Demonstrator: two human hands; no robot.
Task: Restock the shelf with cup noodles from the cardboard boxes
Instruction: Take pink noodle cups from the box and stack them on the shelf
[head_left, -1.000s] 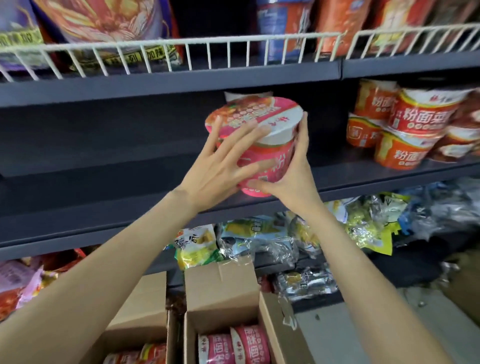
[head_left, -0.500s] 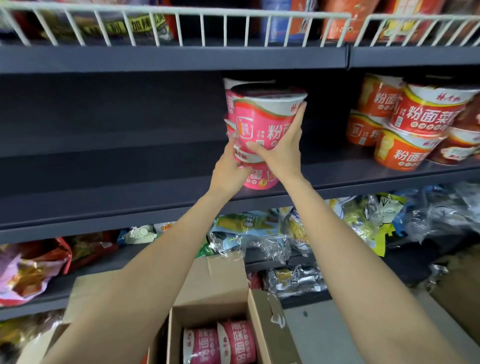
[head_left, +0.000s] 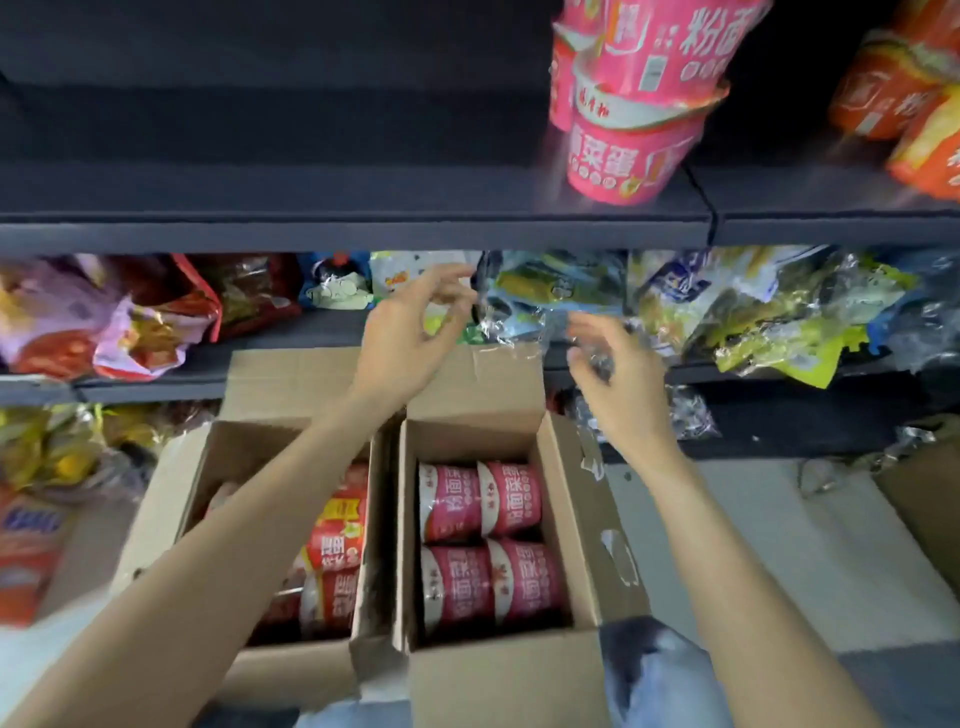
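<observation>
**Both hands free above the boxes**

Left hand (head_left: 410, 332) hangs in the air with fingers loosely curled, nothing in it. Right hand (head_left: 618, 374) is level with it and just as free, fingers relaxed and a little blurred, holding nothing. The two are apart, palms roughly facing each other.

Directly below and between them sits the right box (head_left: 498, 670), flaps open, with four pink cups (head_left: 488, 545) lying on their sides in two rows. Under the left forearm is the left box (head_left: 291, 670), touching its neighbour, with red cups (head_left: 332, 551) partly hidden by the arm.

Well above the right hand, pink cups stand stacked (head_left: 634, 104) on the dark shelf (head_left: 311, 202), the lower one near the front edge. Further right on that shelf are orange cups (head_left: 904, 98), cut off by the frame. Just behind the fingertips, a lower shelf carries crinkled snack bags (head_left: 753, 312).
</observation>
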